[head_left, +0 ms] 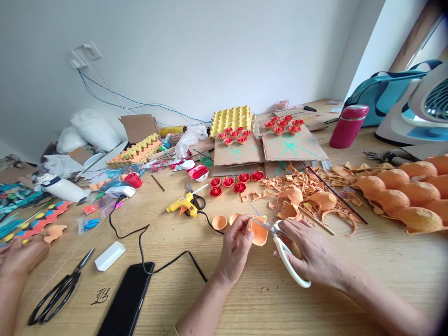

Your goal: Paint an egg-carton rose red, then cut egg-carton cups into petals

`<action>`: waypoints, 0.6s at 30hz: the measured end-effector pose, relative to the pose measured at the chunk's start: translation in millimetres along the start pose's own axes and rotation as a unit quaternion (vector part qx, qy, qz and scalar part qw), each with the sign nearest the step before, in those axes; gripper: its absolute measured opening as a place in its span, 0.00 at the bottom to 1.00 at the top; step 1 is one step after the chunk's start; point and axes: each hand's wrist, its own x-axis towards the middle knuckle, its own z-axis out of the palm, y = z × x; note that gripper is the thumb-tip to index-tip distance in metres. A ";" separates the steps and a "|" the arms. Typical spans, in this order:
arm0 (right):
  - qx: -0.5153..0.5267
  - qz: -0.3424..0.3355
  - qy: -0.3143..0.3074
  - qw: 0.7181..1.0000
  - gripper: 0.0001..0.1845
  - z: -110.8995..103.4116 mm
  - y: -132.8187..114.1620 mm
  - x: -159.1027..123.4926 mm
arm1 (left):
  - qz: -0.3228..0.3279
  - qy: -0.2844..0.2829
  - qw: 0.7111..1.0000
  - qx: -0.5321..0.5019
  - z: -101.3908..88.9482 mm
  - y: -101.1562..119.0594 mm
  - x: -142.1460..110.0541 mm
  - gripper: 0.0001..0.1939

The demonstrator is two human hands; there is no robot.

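My left hand pinches an orange egg-carton cup just above the wooden table. My right hand grips white-handled scissors, whose blades reach into the cup's rim. Two cut orange cups lie just left of my left hand. A pile of orange carton scraps lies behind my right hand.
A yellow glue gun with black cord, a black phone, black scissors, red paper roses, cardboard sheets, an orange egg tray, a maroon flask. Another person's hand rests at the left edge.
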 end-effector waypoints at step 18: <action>0.031 -0.012 0.011 0.999 0.13 -1.0 -5.2 -1.7 | -0.056 0.050 0.990 -0.123 -0.9 -13.1 -3.7 0.16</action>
